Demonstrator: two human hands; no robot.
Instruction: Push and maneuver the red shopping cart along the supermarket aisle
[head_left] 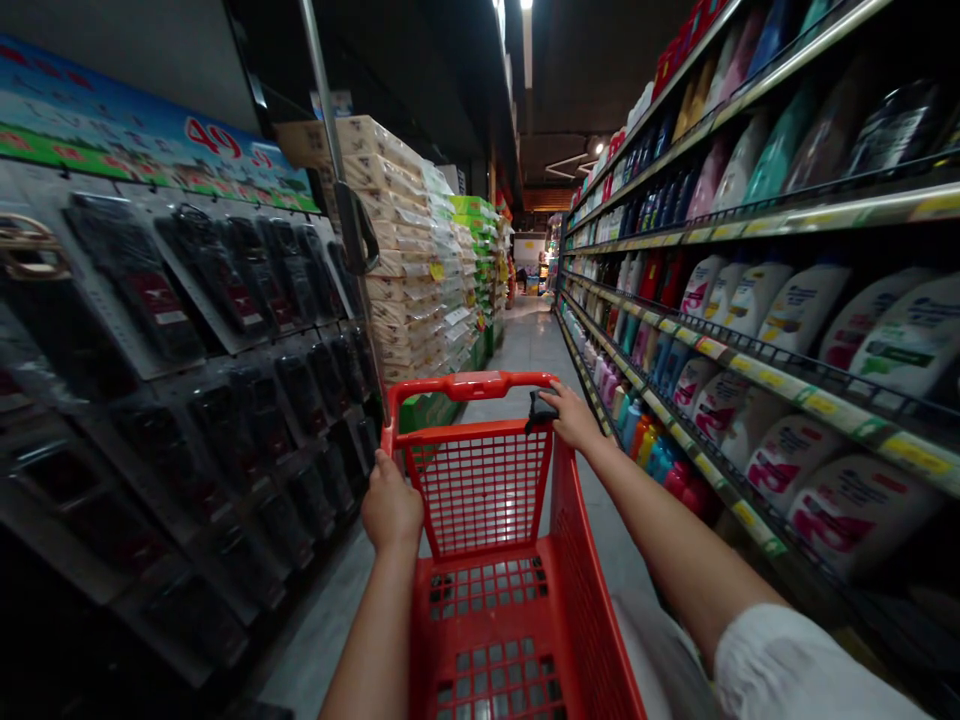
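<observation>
The red cart (568, 540) is in the aisle between the shelves (711, 346) and the hanging belts (214, 260), the left hand's (393, 505) fingers curled over its left rim and the right hand's (574, 416) bent over the right corner by a black clip (541, 408). To me it looks like stiff, smooth plastic, likely light to push, best held by the front bar (472, 384) or rims. The sign (161, 130) shows "49.9"; I can't make out the bottle labels (799, 300).

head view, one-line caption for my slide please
Left hand and right hand hold a red cart beside shop shelves of bottles.
</observation>
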